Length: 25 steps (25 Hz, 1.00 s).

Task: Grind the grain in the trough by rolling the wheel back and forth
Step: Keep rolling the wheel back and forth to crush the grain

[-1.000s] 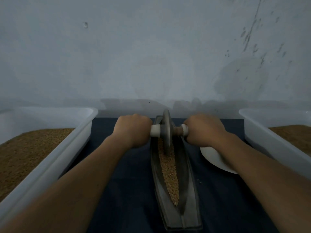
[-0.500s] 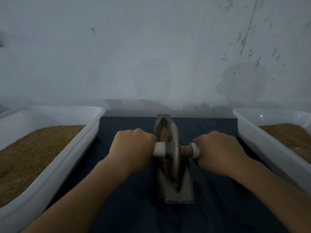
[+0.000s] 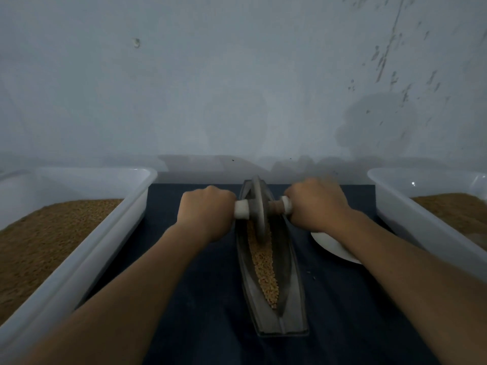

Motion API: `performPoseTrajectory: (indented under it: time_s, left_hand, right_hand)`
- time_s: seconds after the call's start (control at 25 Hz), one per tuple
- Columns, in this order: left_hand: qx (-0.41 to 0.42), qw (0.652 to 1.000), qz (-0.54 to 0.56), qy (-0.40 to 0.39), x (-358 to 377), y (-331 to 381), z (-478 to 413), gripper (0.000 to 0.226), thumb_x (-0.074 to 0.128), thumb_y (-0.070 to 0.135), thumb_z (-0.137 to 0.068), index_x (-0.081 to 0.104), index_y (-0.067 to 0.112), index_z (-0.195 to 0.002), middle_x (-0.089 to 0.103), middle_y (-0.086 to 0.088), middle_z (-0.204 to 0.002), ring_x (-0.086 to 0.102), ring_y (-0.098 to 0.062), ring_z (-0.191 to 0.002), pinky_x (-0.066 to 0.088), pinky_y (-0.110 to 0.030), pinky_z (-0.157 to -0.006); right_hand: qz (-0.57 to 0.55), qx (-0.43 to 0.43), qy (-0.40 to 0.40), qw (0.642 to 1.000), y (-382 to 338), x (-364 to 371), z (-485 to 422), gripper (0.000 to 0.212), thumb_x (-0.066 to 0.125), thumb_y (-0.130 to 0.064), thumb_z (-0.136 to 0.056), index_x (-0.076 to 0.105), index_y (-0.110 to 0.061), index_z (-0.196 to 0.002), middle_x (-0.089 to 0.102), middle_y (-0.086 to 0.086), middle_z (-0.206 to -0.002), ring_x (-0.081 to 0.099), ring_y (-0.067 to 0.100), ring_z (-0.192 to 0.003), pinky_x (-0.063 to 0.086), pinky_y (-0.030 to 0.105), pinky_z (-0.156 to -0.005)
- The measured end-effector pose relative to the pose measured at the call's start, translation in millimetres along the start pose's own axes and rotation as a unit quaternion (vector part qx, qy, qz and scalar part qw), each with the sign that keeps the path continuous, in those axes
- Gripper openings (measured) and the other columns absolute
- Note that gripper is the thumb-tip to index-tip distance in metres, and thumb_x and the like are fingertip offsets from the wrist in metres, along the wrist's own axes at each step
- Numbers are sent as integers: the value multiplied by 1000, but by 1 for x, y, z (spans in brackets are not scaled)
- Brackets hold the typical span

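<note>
At the middle of the tabletop (image 3: 197,299): a long, boat-shaped dark trough (image 3: 291,262) lies lengthwise on the dark blue covering, with one end toward the wall (image 3: 237,88) and the other toward the person.
Grain: a narrow tan strip of grain (image 3: 263,259) lies along the trough's groove, from the wheel to near the closer end.
Wheel: a grey disc wheel (image 3: 259,206) stands upright in the groove at the trough's far end, with its lower edge in the grain.
Axle: the axle (image 3: 242,209) passes through the wheel and shows a white sleeve on each side.
Hands: the left hand (image 3: 205,212) is fisted round the axle's left end, knuckles up. The right hand (image 3: 316,204) is fisted round the right end and is slightly blurred.
Left side: a white tub (image 3: 105,233) of brown bulk grain (image 3: 52,227) stands just beside the covering.
Right side: a second tub (image 3: 395,206), also holding grain. A white plate (image 3: 329,246) lies between it and the trough, partly under the right forearm.
</note>
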<state>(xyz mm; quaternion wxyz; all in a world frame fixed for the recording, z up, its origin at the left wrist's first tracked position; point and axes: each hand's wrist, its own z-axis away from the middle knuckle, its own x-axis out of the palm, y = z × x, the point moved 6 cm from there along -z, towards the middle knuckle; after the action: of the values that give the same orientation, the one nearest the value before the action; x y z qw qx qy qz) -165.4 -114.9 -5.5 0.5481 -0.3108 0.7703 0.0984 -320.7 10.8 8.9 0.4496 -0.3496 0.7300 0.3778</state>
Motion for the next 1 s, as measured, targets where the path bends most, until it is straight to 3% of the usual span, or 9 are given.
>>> performPoseTrajectory:
  time_s: [0.28, 0.6, 0.72, 0.92, 1.0]
  left_hand:
    - [48, 998, -27, 34, -31, 16, 75, 27, 65, 37, -83, 38, 34, -83, 28, 10, -64, 29, -11, -51, 22, -29, -47]
    - [48, 996, -69, 9, -11, 11, -9, 10, 62, 31, -85, 62, 28, -95, 50, 5, -74, 48, -18, -60, 33, -33, -52]
    - [35, 997, -66, -18, -8, 5, -32, 15, 61, 29, -85, 64, 30, -100, 63, 2, -88, 63, -23, -76, 39, -35, -58]
    - [36, 996, -55, -64, -19, 14, 5, 19, 65, 33, -86, 65, 25, -103, 57, 1, -86, 56, -22, -72, 40, -37, -59]
    - [59, 995, -59, -60, -30, 19, 34, 18, 66, 35, -85, 63, 26, -101, 50, 3, -80, 50, -19, -68, 38, -35, -56]
  right_hand:
    - [-16, -6, -4, 1000, -10, -25, 83, 23, 64, -37, -72, 44, -33, -61, 50, -12, -61, 46, 6, -53, 26, 24, -46]
    - [-53, 44, -29, 997, 8, 17, 15, 18, 64, -38, -75, 48, -33, -68, 55, -9, -72, 52, 17, -62, 36, 28, -53]
    - [-51, 47, -27, 997, 12, 21, -10, 15, 62, -36, -78, 50, -32, -70, 56, -8, -73, 52, 17, -62, 38, 29, -54]
    - [-63, 35, -49, 996, 2, 5, 31, 18, 64, -37, -79, 49, -32, -71, 59, -7, -78, 55, 17, -67, 47, 32, -61]
    - [-62, 30, -65, 995, -2, -5, 65, 19, 65, -38, -79, 49, -33, -70, 60, -9, -77, 57, 14, -68, 45, 29, -56]
